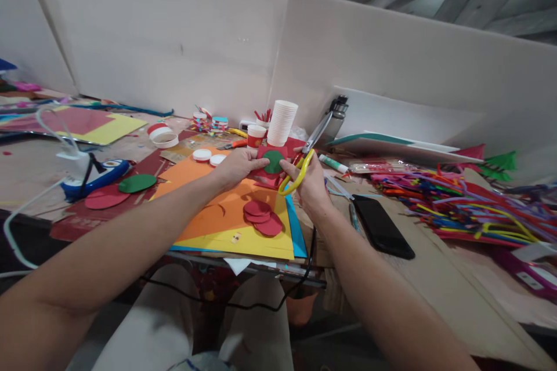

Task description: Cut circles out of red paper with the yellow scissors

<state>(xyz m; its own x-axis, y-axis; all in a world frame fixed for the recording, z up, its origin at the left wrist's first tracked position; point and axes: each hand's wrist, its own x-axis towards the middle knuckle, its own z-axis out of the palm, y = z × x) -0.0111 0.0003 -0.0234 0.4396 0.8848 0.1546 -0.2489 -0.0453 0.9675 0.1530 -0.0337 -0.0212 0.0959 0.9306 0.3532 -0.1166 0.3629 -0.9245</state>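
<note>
Left hand (237, 169) pinched one red sheet (263, 152), one green disc (274, 162) against it; right hand (314, 188) gripped one pair of yellow-handled scissors (306, 165), thumb at disc's edge! Nearer body, three red discs (263, 219) overlapped on paper.

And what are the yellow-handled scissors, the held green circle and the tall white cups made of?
Yellow-handled scissors: handles likely smooth plastic, being evenly bright yellow; blades look metal, grey and shiny.
Green circle: probably matte paper or card, flat without gloss.
White cups: likely matte paper, plain and stacked, though plastic is possible.
</note>
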